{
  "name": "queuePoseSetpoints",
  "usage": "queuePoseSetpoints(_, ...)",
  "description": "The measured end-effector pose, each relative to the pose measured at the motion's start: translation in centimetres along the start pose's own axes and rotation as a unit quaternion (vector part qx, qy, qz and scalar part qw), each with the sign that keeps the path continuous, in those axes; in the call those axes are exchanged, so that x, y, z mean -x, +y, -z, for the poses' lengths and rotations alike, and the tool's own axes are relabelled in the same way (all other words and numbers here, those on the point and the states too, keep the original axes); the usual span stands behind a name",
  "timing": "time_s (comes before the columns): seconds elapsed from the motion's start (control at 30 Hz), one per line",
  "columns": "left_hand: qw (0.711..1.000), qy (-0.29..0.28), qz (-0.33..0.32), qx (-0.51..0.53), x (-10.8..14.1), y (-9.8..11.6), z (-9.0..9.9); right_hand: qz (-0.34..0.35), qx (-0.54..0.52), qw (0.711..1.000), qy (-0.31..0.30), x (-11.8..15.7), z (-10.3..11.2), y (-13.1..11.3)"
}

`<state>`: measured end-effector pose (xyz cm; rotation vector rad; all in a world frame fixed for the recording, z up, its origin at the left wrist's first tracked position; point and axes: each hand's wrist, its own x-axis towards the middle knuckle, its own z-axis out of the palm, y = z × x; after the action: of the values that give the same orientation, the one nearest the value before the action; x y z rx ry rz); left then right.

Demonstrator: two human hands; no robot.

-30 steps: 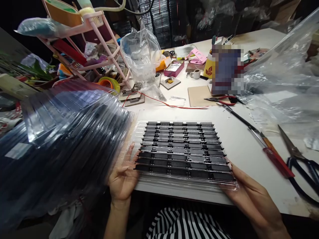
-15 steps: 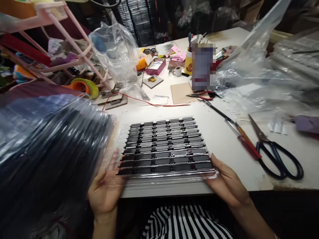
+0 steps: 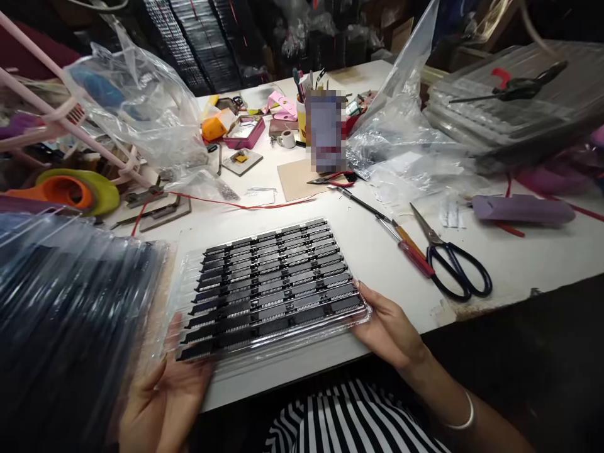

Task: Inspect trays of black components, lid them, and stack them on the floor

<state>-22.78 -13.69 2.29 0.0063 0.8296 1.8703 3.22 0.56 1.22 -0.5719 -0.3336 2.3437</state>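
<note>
A clear plastic tray (image 3: 274, 277) holds several rows of black comb-like strips and is tilted slightly over the front of the white table. My left hand (image 3: 165, 396) grips its near left corner, with some fingers seen through the clear plastic. At the near right corner, my right hand (image 3: 389, 324) holds the tray edge, thumb near the top rim and the other fingers partly hidden beneath. Close by on the left stands a tall stack of similar filled trays (image 3: 70, 314).
Blue-handled scissors (image 3: 460, 270), a red-handled tool (image 3: 415, 258) and pliers (image 3: 333, 179) lie on the white table (image 3: 377, 251). Behind are plastic bags (image 3: 141, 113), a cardboard piece (image 3: 295, 179) and a pen cup (image 3: 302, 119). Stacked clear trays (image 3: 509, 100) stand at right.
The view has turned to the right, so the table items sit further left. Both hands still hold the tray, now angled in view, and its strips look sharper. More of the right side shows.
</note>
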Motion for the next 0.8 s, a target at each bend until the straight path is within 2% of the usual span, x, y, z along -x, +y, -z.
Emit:
queuePoseSetpoints(0.13, 1.0, -0.02, -0.003, 0.009, 0.0, 0.1, 0.8, -0.013, 0.0, 1.0, -0.012, 0.2, 0.0, -0.1)
queuePoseSetpoints(0.27, 0.999, -0.033, -0.003, 0.029, -0.2, 0.2, 1.2, 0.005, -0.009, 1.0, -0.015, 0.1, 0.1, 0.2)
queuePoseSetpoints(0.5, 0.997, -0.07, -0.007, 0.037, -0.4, 0.2, 1.3, 0.017, -0.012, 1.0, 0.003, 0.0, 0.0, 0.3)
queuePoseSetpoints(0.8, 0.997, -0.066, -0.014, 0.036, -0.2, -0.2, 1.1, 0.015, 0.006, 1.0, 0.003, 0.0, 0.0, 0.3)
